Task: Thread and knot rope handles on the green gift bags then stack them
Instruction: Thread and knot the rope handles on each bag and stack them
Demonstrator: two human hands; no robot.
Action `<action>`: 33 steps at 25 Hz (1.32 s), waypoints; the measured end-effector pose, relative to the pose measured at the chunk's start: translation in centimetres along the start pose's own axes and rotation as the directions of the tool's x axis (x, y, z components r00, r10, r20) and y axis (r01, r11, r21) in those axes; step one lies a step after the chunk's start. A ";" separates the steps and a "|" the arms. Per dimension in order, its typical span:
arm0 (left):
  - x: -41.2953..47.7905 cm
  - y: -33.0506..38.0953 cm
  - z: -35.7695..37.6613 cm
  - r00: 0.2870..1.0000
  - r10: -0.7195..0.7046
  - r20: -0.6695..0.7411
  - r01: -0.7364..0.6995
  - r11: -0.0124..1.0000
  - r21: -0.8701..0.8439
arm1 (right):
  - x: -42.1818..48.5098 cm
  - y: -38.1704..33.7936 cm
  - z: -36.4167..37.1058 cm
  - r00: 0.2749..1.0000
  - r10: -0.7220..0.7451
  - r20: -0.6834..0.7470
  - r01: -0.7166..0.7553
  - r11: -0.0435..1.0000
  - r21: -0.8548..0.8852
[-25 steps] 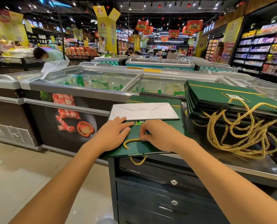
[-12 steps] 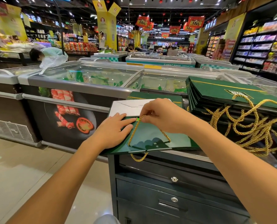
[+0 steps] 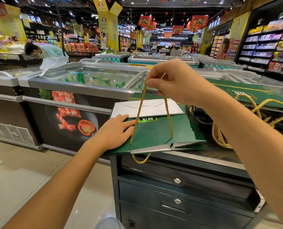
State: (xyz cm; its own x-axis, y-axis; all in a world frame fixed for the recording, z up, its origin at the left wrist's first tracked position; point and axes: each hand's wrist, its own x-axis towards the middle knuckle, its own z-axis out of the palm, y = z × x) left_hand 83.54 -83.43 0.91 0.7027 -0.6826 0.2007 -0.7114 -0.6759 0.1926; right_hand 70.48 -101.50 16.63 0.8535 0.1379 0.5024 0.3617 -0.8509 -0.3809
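Observation:
A flat green gift bag (image 3: 155,134) lies on the dark counter (image 3: 220,156), its white folded base pointing away from me. My left hand (image 3: 114,131) presses flat on the bag's left side. My right hand (image 3: 173,80) is raised above the bag and pinches the top of a gold rope handle (image 3: 138,113). The rope's two strands run taut down to the bag's near edge. A second gold rope loop (image 3: 140,159) hangs below that edge. To the right sits a stack of green bags (image 3: 253,96) with gold handles (image 3: 220,138) spilling over its front.
The counter has locked drawers (image 3: 178,202) below. Glass-lidded chest freezers (image 3: 81,80) stand just behind and to the left. Shop shelves (image 3: 269,47) line the right wall. Several people stand far back among the aisles. Pale tiled floor (image 3: 22,179) lies at the left.
My right hand rose from the bag's surface, drawing the gold rope up until both strands are taut. My left hand stayed pressed on the bag's left side.

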 end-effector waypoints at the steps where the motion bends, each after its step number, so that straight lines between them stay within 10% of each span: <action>1: 0.0 0.1 0.0 1.000 0.000 -0.005 0.000 1.000 -0.003 | 0.0 -0.1 -0.1 1.000 -0.013 -0.006 0.013 1.000 0.003; 11: -0.6 0.2 -0.2 0.989 -0.061 -0.134 0.030 0.974 -0.226 | -1.7 1.7 2.2 0.995 0.101 -0.014 -0.101 0.994 0.047; 17: -3.0 -0.7 -0.8 0.793 -0.572 -0.209 0.309 0.673 -0.672 | -3.5 3.7 4.7 0.956 0.237 0.173 -0.247 0.968 0.041; 23: -4.4 0.3 -2.3 0.764 -0.646 -0.012 0.226 0.285 -0.932 | -6.7 1.9 9.0 0.925 0.096 0.367 -0.097 0.995 -0.016; 28: -4.0 2.2 -4.9 0.784 -0.618 -0.051 0.023 0.110 -0.994 | -6.9 1.7 11.0 0.997 -0.021 0.071 0.046 0.928 -0.370; 33: -2.8 4.8 -6.2 0.859 -0.508 -0.062 -0.097 -0.042 -0.994 | -5.7 2.5 8.0 0.952 -0.084 -0.294 0.055 0.993 -0.106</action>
State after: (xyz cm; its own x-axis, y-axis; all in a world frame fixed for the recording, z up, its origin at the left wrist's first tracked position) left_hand 78.13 -82.98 7.22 0.9649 -0.2257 0.1344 -0.0425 0.3706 0.9278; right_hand 69.48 -100.35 6.63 0.6722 0.0536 0.7384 0.3661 -0.8910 -0.2685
